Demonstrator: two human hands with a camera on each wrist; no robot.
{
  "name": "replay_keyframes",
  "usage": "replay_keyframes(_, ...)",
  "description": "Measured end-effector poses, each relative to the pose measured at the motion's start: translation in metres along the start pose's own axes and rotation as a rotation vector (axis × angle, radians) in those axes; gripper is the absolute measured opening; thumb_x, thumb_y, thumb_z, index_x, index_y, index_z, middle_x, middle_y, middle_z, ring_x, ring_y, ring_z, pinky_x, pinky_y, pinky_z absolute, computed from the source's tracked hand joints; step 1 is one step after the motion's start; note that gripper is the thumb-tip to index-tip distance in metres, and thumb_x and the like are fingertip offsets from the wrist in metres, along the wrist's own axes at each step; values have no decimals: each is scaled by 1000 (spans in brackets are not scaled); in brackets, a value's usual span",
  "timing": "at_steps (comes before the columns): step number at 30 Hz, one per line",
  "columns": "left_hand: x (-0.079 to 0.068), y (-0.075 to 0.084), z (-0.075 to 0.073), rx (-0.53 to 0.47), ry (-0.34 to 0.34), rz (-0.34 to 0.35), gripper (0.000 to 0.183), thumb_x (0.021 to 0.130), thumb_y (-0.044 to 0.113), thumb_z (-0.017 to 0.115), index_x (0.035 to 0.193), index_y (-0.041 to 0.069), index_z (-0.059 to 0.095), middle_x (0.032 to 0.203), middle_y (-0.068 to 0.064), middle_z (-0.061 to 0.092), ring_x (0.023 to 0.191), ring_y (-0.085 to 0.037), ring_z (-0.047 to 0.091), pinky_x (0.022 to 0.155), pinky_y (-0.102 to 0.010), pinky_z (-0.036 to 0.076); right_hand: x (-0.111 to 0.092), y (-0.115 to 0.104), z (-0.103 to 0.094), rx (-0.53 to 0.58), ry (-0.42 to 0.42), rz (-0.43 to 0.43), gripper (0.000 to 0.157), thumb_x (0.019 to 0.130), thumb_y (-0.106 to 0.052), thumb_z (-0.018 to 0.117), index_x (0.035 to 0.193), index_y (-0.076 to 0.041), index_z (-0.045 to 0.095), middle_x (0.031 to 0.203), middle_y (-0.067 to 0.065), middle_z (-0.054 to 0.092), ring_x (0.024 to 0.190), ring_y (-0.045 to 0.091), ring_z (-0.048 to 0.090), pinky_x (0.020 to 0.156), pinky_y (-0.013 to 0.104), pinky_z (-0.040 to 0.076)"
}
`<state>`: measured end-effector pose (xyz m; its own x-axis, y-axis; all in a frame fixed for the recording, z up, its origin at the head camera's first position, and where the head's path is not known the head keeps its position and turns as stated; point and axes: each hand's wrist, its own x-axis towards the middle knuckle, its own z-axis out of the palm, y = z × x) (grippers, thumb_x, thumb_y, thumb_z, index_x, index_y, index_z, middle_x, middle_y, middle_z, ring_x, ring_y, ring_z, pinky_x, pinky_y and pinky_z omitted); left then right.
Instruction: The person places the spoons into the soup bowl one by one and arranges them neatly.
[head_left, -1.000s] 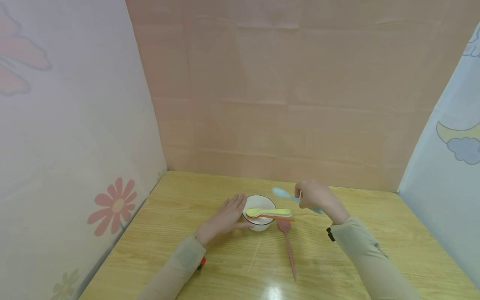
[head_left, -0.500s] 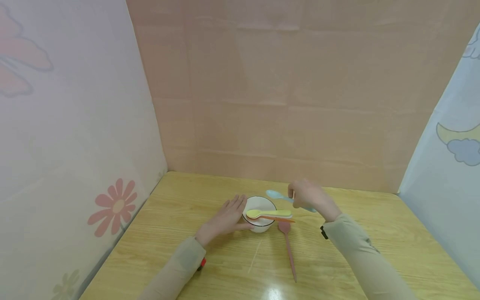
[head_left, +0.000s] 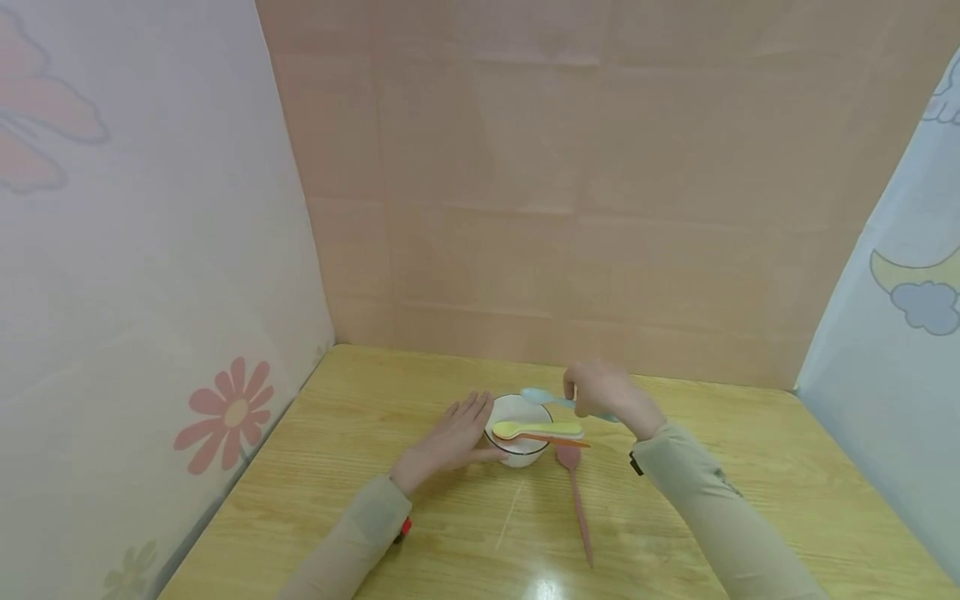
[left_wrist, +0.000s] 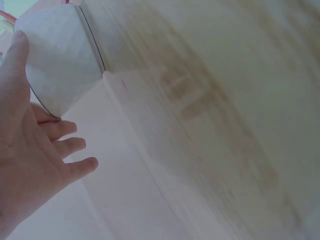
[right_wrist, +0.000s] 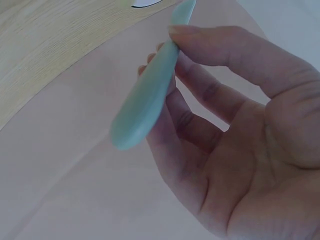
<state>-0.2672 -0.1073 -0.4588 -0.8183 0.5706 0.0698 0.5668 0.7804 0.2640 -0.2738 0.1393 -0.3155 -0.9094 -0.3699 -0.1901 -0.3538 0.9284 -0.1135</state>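
My right hand (head_left: 603, 392) pinches a light blue spoon (head_left: 536, 397) between thumb and fingers, its bowl end reaching over the back rim of a white bowl (head_left: 519, 460) with a dark rim. In the right wrist view the blue spoon's thick handle (right_wrist: 142, 105) sticks out past the fingers. My left hand (head_left: 446, 437) rests against the bowl's left side, fingers straight and thumb spread along its front. A yellow spoon (head_left: 542, 429) and an orange spoon (head_left: 555, 439) lie across the bowl, handles to the right, with a white one mostly hidden between them.
A long pink spoon (head_left: 577, 508) lies on the wooden table (head_left: 450, 542), its head just right of the bowl. A pinkish backdrop (head_left: 525, 250) stands behind the table. Patterned panels flank it, a flowered one (head_left: 172, 317) on the left.
My right hand has moved left with the blue spoon, bringing its bowl end over the white bowl's back rim. The left hand and the other spoons have stayed put.
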Motion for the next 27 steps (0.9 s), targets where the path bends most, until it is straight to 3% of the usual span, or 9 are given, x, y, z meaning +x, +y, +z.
replay_keyframes(16,0,-1,1,-11,-16,-16,100,92,69,48,158,1,16,166,-18,18,154,-35,17,122,-55,26,12,-13,2,-40,-52,3,25,72,12,60,83,-9,68,86,1,63,77,18,50,59,28,40)
replay_keyframes(27,0,0,-1,-10,-15,-12,99,93,68,47,158,0,17,165,-19,19,153,-38,19,121,-56,27,20,-12,4,-21,-75,-2,27,73,11,65,90,-8,72,96,4,69,79,19,51,59,29,42)
